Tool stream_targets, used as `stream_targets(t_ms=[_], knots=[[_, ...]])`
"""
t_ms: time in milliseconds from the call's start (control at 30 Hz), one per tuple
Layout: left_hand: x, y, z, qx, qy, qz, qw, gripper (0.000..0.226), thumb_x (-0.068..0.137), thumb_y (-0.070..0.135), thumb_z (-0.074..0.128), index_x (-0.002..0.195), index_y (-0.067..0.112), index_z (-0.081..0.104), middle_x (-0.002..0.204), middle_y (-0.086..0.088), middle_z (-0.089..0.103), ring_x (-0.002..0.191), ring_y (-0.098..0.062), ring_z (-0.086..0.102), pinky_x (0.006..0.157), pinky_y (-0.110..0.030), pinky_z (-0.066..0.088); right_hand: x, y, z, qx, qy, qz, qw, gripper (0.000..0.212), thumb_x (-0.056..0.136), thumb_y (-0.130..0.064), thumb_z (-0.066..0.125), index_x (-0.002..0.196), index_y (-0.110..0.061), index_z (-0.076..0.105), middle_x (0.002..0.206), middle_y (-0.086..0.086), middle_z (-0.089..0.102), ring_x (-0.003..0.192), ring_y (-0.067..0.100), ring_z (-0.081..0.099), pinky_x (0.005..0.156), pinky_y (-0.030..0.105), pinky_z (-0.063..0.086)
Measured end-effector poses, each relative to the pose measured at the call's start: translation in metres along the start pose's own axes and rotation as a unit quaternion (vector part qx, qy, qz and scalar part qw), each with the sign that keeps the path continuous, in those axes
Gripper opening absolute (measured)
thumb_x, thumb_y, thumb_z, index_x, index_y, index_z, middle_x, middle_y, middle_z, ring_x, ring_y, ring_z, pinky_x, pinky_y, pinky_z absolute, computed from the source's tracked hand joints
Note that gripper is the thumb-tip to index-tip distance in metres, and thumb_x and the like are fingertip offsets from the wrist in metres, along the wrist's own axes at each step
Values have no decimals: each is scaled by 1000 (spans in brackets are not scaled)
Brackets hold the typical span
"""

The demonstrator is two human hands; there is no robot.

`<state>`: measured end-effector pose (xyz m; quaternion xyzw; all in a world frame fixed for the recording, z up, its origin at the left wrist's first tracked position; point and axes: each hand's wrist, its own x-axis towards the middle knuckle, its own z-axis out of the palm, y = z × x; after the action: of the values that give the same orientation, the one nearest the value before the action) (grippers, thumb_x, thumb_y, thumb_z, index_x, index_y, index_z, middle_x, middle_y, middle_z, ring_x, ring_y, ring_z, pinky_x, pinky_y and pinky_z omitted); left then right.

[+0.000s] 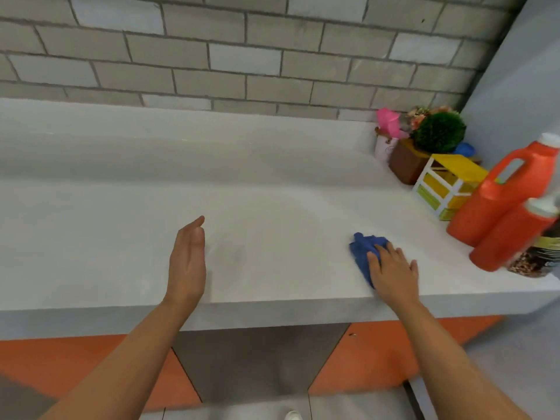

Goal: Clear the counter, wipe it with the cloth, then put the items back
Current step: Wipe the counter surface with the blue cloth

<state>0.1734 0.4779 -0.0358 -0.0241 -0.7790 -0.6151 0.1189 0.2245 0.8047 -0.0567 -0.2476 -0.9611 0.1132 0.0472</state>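
Observation:
A crumpled blue cloth (363, 250) lies on the pale grey counter (257, 192) near its front edge, right of centre. My right hand (394, 269) presses flat on the cloth with straight, spread fingers, covering its near part. My left hand (188, 259) hovers edge-on over the counter's front middle, fingers straight and together, holding nothing. At the right end stand a large orange jug (500, 195) with a white cap, a smaller orange bottle (512, 234), and a dark jar (542, 253) partly hidden behind that bottle.
In the back right corner sit a yellow and white mini drawer unit (445, 186), a green ball plant in a brown pot (436, 134), and a pink item (388, 122) with flowers. A brick wall runs behind the counter. Orange and grey cabinet fronts lie below.

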Motion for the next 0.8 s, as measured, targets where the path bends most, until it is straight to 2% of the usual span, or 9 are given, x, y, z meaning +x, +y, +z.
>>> stream_targets(t_ms=[100, 167, 267, 367, 433, 500, 600, 700, 800], knots=[[9, 4, 14, 4, -13, 6, 1000, 45, 100, 39, 22, 138, 24, 41, 136, 12, 42, 126, -1, 36, 102, -17, 24, 37, 11, -1, -20, 29, 132, 991, 50, 101, -35, 19, 139, -9, 40, 148, 13, 33, 133, 30, 30, 111, 49, 20], [17, 6, 22, 7, -19, 8, 1000, 45, 100, 38, 22, 138, 23, 41, 136, 12, 42, 124, 1, 36, 102, -17, 24, 50, -23, 7, -32, 6, 146, 989, 53, 101, -37, 15, 143, -9, 33, 151, 16, 26, 137, 32, 24, 113, 49, 17], [32, 6, 37, 8, -22, 9, 1000, 46, 100, 39, 22, 139, 22, 39, 137, 12, 40, 125, 1, 34, 103, -18, 23, 41, -110, 33, -26, -31, -6, 999, 54, 101, -39, 14, 148, -12, 23, 156, 14, 15, 143, 31, 13, 116, 49, 9], [49, 3, 50, -12, -19, -5, 1000, 45, 100, 38, 23, 140, 23, 36, 138, 14, 37, 126, 1, 33, 102, -14, 22, 14, -180, 50, 2, -84, -185, 979, 52, 102, -37, 14, 148, -14, 21, 157, 12, 11, 145, 28, 6, 118, 47, 1], [61, -2, 55, -13, -17, -10, 1000, 43, 101, 36, 23, 141, 23, 35, 137, 15, 36, 126, 2, 33, 98, -10, 22, 18, -189, 51, 13, -92, -241, 966, 52, 101, -38, 13, 145, -15, 27, 155, 10, 18, 143, 26, 12, 117, 44, 6], [72, -6, 58, -1, -10, -5, 1000, 44, 101, 36, 23, 141, 22, 36, 137, 15, 36, 126, 1, 34, 100, -12, 22, 44, -170, 48, 12, -66, -254, 965, 55, 98, -40, 11, 143, -17, 33, 153, 7, 27, 140, 22, 21, 113, 41, 14], [91, -10, 62, 17, -4, -3, 1000, 45, 100, 37, 23, 140, 21, 38, 136, 16, 37, 125, 2, 33, 98, -10, 22, 108, -110, 38, -20, -27, -173, 984, 46, 101, -35, 24, 142, -19, 34, 152, 4, 29, 139, 19, 27, 111, 36, 20], [110, -10, 69, 11, 3, -6, 1000, 44, 101, 37, 24, 140, 22, 38, 137, 15, 37, 124, 2, 34, 101, -16, 24, 176, -45, 24, -37, 3, -48, 998, 45, 101, -33, 23, 142, -19, 34, 151, 5, 32, 135, 23, 32, 108, 38, 25], [129, -10, 77, 24, 2, -1, 1000, 46, 100, 38, 23, 140, 22, 38, 136, 16, 37, 124, 2, 34, 102, -17, 23, 231, -20, 16, -40, 7, 55, 998, 48, 102, -33, 19, 140, -10, 36, 145, 14, 37, 130, 30, 36, 107, 43, 27]])
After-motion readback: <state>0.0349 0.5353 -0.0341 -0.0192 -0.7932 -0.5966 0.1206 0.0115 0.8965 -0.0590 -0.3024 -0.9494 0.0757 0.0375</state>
